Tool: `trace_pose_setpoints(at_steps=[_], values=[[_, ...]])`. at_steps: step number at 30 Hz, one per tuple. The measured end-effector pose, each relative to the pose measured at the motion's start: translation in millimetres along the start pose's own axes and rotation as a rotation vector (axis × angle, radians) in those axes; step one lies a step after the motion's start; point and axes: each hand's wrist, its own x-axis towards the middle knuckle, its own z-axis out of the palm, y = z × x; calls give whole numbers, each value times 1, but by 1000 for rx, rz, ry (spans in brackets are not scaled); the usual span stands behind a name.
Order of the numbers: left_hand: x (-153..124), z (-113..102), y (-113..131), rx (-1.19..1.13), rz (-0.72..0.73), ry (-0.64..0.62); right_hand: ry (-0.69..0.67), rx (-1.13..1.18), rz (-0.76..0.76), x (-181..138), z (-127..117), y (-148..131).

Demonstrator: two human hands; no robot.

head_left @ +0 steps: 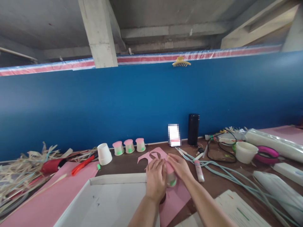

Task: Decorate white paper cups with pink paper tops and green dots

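Observation:
Between my hands stands a small white paper cup (171,179), upside down, with a pink paper piece (169,168) on its top and a green patch on its side. My left hand (156,176) wraps the cup's left side, fingers bent over the pink top. From the right, my right hand (179,166) grips the cup near its upper edge, and some of its fingertips are hidden. Beneath the cup and around my hands lies a cut pink sheet (174,206) with curved holes. Three similar pink-topped cups (129,146) stand in a row at the back.
A white tray (113,201) lies left of my hands. A plain white cup (104,154), orange-handled tool (82,165) and heap of paper strips (21,171) are farther left. On the right are a glue tube (199,171), black bottle (193,129), pale cords (227,172) and white tub (246,152).

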Motion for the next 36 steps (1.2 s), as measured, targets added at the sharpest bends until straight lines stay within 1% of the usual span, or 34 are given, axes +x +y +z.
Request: trace_pose_setpoints(at_steps=[12, 21, 26, 32, 36], values=[[1, 0, -1, -16, 3, -27, -17, -33, 19, -1, -2, 2], [1, -1, 0, -11, 17, -1, -33, -41, -18, -2, -2, 1], [-1, 2, -1, 8, 22, 22, 11, -30, -24, -5, -7, -10], [-3, 0, -1, -7, 30, 44, 124, -16, -34, -19, -23, -31], [-2, -6, -3, -28, 38, 71, 153, -28, -30, -25, -29, -32]])
